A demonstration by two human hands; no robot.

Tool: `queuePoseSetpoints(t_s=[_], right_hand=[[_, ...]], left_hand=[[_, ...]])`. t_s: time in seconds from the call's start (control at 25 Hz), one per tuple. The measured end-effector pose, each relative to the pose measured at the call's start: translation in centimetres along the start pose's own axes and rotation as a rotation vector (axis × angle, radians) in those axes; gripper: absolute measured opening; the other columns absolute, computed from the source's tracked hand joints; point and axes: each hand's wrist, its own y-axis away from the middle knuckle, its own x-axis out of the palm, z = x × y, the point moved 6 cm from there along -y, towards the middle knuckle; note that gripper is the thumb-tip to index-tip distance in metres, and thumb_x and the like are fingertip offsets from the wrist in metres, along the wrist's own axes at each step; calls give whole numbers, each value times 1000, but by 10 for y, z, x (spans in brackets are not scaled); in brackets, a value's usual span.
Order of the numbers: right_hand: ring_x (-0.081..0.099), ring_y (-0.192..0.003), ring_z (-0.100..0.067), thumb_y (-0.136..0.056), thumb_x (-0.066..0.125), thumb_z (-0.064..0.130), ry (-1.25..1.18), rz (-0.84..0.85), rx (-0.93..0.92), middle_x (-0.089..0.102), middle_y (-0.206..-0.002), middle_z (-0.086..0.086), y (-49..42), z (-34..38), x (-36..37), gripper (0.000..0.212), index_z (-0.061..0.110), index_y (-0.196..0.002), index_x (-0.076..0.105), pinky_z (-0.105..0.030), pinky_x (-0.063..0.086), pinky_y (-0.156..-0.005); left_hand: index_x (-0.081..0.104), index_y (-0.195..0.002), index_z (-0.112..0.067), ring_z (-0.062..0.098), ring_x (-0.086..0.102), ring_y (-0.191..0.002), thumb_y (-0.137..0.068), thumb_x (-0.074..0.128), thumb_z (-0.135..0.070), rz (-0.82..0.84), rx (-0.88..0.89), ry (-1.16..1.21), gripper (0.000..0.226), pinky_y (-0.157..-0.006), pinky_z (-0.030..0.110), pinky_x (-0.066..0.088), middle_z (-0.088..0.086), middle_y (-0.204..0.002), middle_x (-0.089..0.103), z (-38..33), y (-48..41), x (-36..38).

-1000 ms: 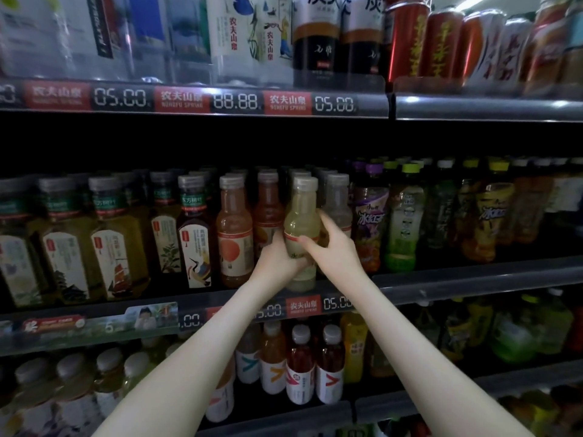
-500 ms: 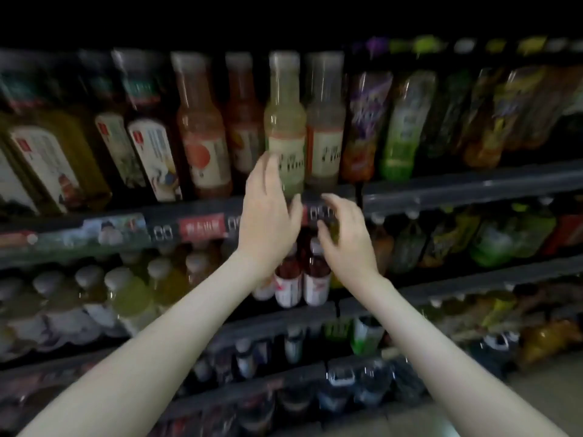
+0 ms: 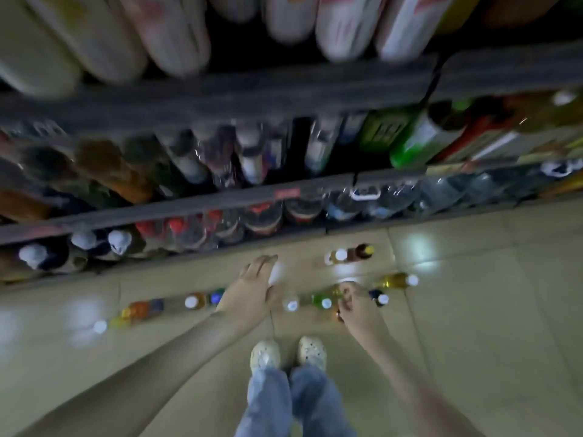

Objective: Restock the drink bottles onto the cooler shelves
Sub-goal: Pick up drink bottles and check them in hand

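Note:
I look straight down at a tiled floor where several drink bottles stand in a loose row in front of the cooler. My left hand hangs over the floor with straight fingers and holds nothing. My right hand has curled fingers right at the top of a yellow-green bottle; blur hides whether it grips it. An amber bottle stands to the left, a yellow bottle to the right, and another bottle nearer the cooler.
The cooler's lower shelf rails run across the upper half, packed with blurred bottles. My white shoes and jeans stand just behind the bottle row. Bare floor tiles stretch to the right.
Both hands left the pale bottle on the middle shelf and dropped to the floor. The view swung from the shelves down to the bottles at my feet.

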Motion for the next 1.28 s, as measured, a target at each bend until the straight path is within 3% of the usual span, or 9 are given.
queuePoseSetpoints(t_s=[0.16,0.32,0.48,0.6,0.84,0.92,1.04,1.16,1.28], right_hand=[[55,-115,-30,-93,54,11,139,90,43,47,-138,-16,-31,-78,124,55,8,-145,34,-33,45,-87],[43,-129,-27,-98,50,25,263,181,-93,35,-148,-14,-91,-104,241,67,17,-153,13,-33,42,-97],[52,-117,-27,-102,40,26,515,156,-125,44,-139,-15,-147,-130,325,50,23,-148,22,-33,48,-87],[59,-105,-28,-100,40,23,396,137,-73,58,-122,-11,-153,-142,337,40,21,-140,37,-34,48,-79],[53,-61,-5,-85,53,53,54,124,-214,55,-67,10,-51,-52,202,29,25,-91,50,-22,41,-56],[51,-58,-8,-84,63,42,-40,136,-213,54,-64,7,-6,-1,122,24,27,-81,45,-28,41,-57],[48,-56,-5,-78,67,33,-203,132,-290,55,-64,12,66,77,10,21,28,-75,47,-23,38,-55],[47,-56,-2,-81,70,19,-356,43,-365,54,-65,15,122,128,-84,21,27,-77,51,-14,37,-54],[49,-63,-6,-86,69,13,-485,-112,-393,57,-74,10,146,150,-157,21,27,-96,56,-18,41,-61]], left_hand=[[52,-127,-2,38,60,-108,-80,50,-13,59,-48,44,49,-84,40,51,20,-129,54,85,-2,126],[34,-144,-9,28,37,-133,-91,49,-11,66,-170,59,55,-101,36,39,9,-149,32,159,-20,216],[31,-145,-10,26,36,-132,-91,52,-10,27,-259,79,58,-101,33,37,7,-150,30,209,-25,270],[33,-145,-14,20,36,-131,-93,51,-13,10,-286,91,55,-98,27,37,2,-149,30,231,-16,281],[32,-145,-16,19,34,-134,-89,59,-15,163,-155,223,62,-104,17,25,0,-149,33,165,9,218],[23,-148,-19,20,25,-140,-85,66,-23,230,-70,200,76,-112,23,21,2,-153,25,119,16,166],[23,-149,-21,18,26,-140,-80,71,-33,305,60,164,84,-112,18,17,1,-152,29,41,34,85],[37,-138,-32,19,52,-120,-73,74,-43,261,49,192,77,-93,26,42,-4,-132,54,-27,54,7],[46,-126,-34,17,60,-105,-64,75,-56,160,93,206,73,-82,28,47,-8,-115,64,-85,67,-59]])
